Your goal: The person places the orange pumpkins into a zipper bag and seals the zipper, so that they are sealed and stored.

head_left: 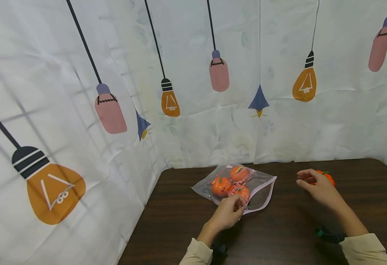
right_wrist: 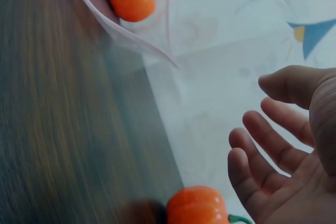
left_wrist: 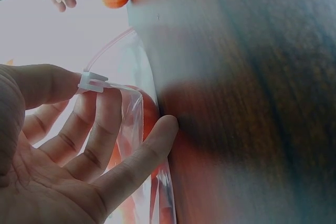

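A clear zip bag (head_left: 204,185) with pink print lies on the dark table, its mouth parted toward the right. Inside are toy pumpkins (head_left: 220,186), orange and small. My left hand (head_left: 225,213) pinches the bag's near rim, thumb and fingers at the white zip slider (left_wrist: 93,81); its little finger reaches down by the tabletop. Off to the right, my right hand (head_left: 322,189) hovers with loosely bent fingers, holding nothing. Just beyond it a loose toy pumpkin (head_left: 329,177) with a green stem sits on the table, partly hidden by that hand in the head view.
The brown wooden table (head_left: 289,235) has its back edge close to a white curtain (head_left: 193,140) printed with hanging lamps. Another stretch of curtain runs along the left side. Dark straps (head_left: 330,235) show below the wrists.
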### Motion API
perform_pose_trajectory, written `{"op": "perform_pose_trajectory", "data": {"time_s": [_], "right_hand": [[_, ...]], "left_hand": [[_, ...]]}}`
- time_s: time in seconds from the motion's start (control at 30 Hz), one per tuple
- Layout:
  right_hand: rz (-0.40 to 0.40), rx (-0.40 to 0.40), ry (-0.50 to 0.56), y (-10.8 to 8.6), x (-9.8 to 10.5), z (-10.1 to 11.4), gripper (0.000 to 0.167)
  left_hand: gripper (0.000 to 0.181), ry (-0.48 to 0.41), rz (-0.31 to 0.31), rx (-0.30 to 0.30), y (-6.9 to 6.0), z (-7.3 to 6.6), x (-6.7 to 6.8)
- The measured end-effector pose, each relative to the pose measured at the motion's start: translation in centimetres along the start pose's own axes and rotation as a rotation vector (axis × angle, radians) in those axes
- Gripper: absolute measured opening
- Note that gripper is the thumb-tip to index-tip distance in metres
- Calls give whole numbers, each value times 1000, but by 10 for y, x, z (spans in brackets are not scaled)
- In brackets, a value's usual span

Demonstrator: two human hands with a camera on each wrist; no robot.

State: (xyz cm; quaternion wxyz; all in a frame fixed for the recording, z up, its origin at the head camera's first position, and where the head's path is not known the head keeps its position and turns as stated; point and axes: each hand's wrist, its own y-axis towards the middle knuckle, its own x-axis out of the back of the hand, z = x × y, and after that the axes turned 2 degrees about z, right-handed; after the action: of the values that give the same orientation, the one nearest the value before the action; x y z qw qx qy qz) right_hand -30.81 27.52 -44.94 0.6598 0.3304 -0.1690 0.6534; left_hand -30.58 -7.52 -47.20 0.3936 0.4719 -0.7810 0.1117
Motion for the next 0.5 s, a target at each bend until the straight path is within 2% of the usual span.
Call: {"op": "perform_pose_trajectory", "data": {"time_s": [0.13,0.5], "right_hand": [[-43,-13,-16,-2,6,-4,46],[-204,-15,31,-4,17,-27,50]], "left_hand": [[6,1,-1,-1,-1,-1,0],[6,4,-6,-5,-1,-2,1]]}}
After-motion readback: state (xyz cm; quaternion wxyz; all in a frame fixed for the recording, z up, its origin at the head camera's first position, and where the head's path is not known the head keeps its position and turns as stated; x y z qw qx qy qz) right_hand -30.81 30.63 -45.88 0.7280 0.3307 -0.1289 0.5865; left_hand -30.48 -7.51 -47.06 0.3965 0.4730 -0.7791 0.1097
